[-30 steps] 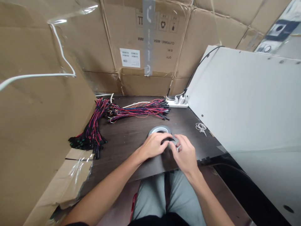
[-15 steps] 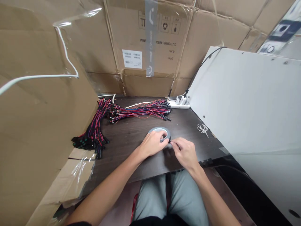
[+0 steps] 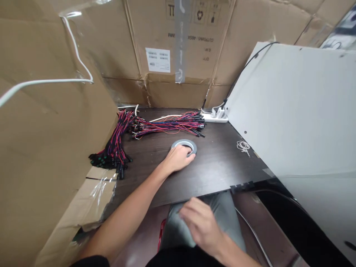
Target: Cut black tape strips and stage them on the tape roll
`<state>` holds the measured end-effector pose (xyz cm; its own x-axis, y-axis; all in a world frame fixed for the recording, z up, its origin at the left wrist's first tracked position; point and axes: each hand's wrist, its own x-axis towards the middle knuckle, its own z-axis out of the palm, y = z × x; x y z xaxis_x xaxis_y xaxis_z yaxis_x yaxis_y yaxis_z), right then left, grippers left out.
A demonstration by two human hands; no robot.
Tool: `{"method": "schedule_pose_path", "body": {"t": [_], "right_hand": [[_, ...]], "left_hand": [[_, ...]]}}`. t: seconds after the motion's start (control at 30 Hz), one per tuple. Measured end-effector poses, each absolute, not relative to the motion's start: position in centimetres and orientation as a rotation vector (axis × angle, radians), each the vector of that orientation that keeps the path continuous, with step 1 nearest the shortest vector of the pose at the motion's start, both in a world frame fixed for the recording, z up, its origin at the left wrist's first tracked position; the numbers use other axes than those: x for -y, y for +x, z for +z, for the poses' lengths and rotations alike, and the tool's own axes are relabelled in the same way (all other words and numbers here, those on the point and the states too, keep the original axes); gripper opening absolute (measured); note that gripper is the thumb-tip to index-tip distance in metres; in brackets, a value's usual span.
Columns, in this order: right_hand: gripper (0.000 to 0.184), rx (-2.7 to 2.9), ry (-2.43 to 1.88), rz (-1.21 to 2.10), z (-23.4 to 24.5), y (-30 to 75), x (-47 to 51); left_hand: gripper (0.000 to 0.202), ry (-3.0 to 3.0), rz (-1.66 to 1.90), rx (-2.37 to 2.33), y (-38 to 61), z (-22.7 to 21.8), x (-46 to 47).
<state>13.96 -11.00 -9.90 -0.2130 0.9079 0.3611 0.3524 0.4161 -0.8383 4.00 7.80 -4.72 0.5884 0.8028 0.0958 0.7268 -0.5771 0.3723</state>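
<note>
Grey tape roll (image 3: 194,147) on the worktop (image 3: 217,159), left hand (image 3: 179,157) at its near rim, right hand (image 3: 198,218) over the lap!
Left fingers dip into the ring, thumb outside, apparently pinching the rim; the right is curled and blurred, so whether it grips anything, I cannot tell. Danger, I'd say: a hard tug could skid the roll toward the near edge, and a wide leftward swing could snag the left wire bundle (image 3: 116,137). Rear wire bundle (image 3: 169,125) limits room behind; open space runs right to the coiled white cord (image 3: 244,147).
</note>
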Motion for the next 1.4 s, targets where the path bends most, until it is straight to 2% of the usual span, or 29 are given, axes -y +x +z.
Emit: {"method": "schedule_pose_path", "body": {"t": [0.1, 0.2, 0.27, 0.37, 0.83, 1.2, 1.33, 1.4], "right_hand": [[0.021, 1.282, -1.225, 1.144, -12.5, 12.9, 12.4], [0.034, 0.505, -1.225, 1.533, -15.2, 11.9, 12.7], [0.041, 0.068, -1.172, 1.536, -16.1, 11.6, 12.4], [0.047, -0.181, -1.119, 1.474, -16.2, 11.7, 11.7], [0.045, -0.099, -1.111, 1.472, -16.5, 11.8, 10.9], [0.053, 0.070, -1.110, 1.446, -17.6, 11.7, 10.0], [0.057, 0.145, -1.198, 1.544, -18.3, 12.2, 10.7], [0.051, 0.266, -1.304, 1.639, -17.4, 12.8, 11.4]], "left_hand": [[0.029, 2.533, 0.315, -1.242, 4.2, -5.0, -7.7], [0.029, 2.521, 0.324, -1.242, 4.5, -5.1, -7.6], [0.028, 2.512, 0.337, -1.246, 4.5, -5.1, -7.7], [0.028, 2.502, 0.341, -1.248, 4.5, -5.1, -7.9], [0.027, 2.478, 0.363, -1.233, 4.6, -5.1, -8.0], [0.027, 2.478, 0.320, -1.249, 4.6, -4.8, -7.9], [0.022, 2.424, 0.369, -1.206, 4.3, -4.7, -7.9], [0.016, 2.348, 0.395, -1.136, 3.9, -4.8, -7.9]]}}
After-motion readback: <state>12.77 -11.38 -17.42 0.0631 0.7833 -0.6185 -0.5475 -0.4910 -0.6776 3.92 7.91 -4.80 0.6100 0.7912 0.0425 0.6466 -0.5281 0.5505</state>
